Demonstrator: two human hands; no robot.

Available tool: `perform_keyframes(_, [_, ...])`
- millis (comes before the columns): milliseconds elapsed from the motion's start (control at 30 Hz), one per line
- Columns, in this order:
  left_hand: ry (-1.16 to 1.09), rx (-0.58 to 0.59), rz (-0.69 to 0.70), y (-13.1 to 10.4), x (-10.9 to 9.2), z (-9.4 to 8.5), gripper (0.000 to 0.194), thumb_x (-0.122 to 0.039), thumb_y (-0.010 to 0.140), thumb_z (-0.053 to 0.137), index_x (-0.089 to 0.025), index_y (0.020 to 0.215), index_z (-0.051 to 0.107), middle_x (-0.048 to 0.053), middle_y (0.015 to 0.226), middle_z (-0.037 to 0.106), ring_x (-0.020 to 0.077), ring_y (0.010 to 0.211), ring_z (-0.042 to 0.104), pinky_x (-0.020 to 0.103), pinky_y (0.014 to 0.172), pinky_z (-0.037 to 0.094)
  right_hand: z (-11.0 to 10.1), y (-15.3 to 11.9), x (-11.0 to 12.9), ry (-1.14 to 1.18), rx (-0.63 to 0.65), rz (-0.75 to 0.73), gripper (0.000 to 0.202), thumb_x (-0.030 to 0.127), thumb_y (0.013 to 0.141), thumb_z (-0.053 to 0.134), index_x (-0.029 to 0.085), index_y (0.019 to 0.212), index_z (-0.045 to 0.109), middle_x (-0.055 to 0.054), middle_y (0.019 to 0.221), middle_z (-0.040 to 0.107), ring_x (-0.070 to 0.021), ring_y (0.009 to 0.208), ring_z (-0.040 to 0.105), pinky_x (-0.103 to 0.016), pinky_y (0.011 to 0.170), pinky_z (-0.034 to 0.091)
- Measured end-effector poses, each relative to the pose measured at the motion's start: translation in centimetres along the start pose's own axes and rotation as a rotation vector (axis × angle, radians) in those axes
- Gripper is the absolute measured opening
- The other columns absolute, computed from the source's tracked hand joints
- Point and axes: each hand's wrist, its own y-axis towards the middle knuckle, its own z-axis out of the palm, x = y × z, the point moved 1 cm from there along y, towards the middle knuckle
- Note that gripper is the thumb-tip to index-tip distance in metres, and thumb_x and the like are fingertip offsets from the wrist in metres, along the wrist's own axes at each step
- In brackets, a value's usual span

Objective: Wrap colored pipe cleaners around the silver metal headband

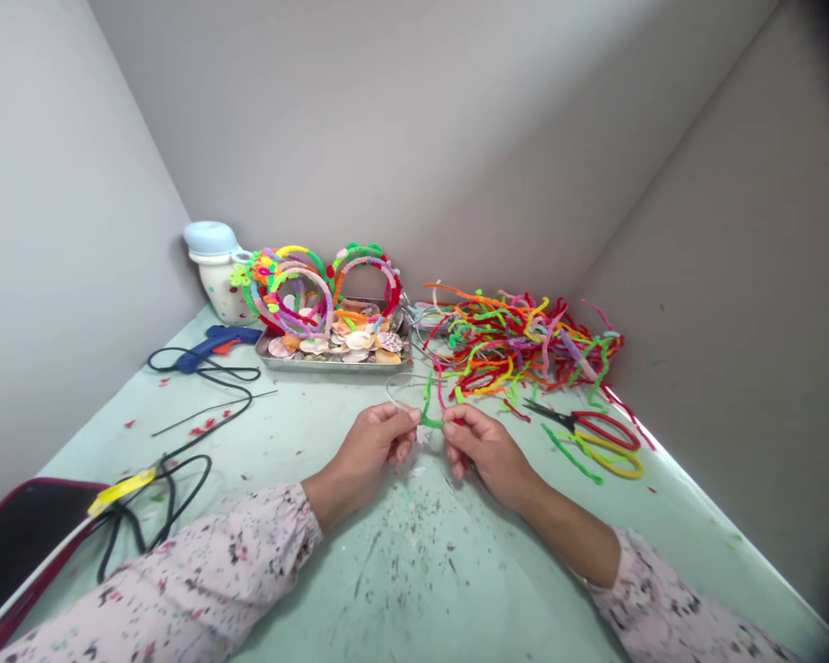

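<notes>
Between my two hands runs a green pipe cleaner [431, 423], one length of it rising near the left fingertips. My left hand [373, 447] pinches its left end between thumb and forefinger. At its other end, my right hand [487, 451] has thumb and forefinger closed on it, with a bit of red showing at the fingers. A thin pale headband [395, 379] curves up behind the left hand; whether the fingers hold it too I cannot tell. A pink pipe cleaner [440, 382] stands just beyond the right fingertips.
Behind lies a heap of coloured pipe cleaners [525, 345]. Left of it, a metal tray [318, 365] holds shells [359, 341] and wrapped headbands [297, 295]. Scissors [594, 433] lie right. A blue glue gun [211, 345], black cable [207, 456] and white jar [217, 276] are left.
</notes>
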Motion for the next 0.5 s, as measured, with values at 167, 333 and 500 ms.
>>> perform_keyframes(167, [-0.029, 0.007, -0.001, -0.03, -0.02, 0.05, 0.026, -0.03, 0.078, 0.061, -0.014, 0.061, 0.051, -0.005, 0.049, 0.045, 0.0042, 0.04, 0.035, 0.02, 0.043, 0.023, -0.03, 0.02, -0.01, 0.002, 0.011, -0.006, 0.025, 0.042, 0.08, 0.061, 0.02, 0.088, 0.053, 0.007, 0.054, 0.055, -0.0068, 0.039, 0.05, -0.017, 0.039, 0.036])
perform_keyframes(333, [-0.095, 0.021, 0.006, 0.01, 0.05, 0.07, 0.022, -0.028, 0.08, 0.06, -0.013, 0.065, 0.054, -0.003, 0.054, 0.048, 0.0048, 0.042, 0.04, 0.02, 0.043, 0.027, -0.07, 0.11, -0.13, 0.025, 0.014, -0.022, 0.023, 0.041, 0.081, 0.061, 0.02, 0.088, 0.052, 0.007, 0.055, 0.055, -0.007, 0.04, 0.05, -0.018, 0.04, 0.038])
perform_keyframes(500, [-0.11, 0.06, 0.027, 0.07, 0.02, -0.03, 0.022, -0.026, 0.081, 0.058, -0.012, 0.063, 0.054, -0.003, 0.054, 0.047, 0.0045, 0.042, 0.039, 0.019, 0.044, 0.027, -0.07, 0.11, -0.13, 0.032, 0.021, -0.034, 0.022, 0.039, 0.082, 0.06, 0.02, 0.087, 0.052, 0.007, 0.056, 0.055, -0.0067, 0.04, 0.05, -0.017, 0.04, 0.038])
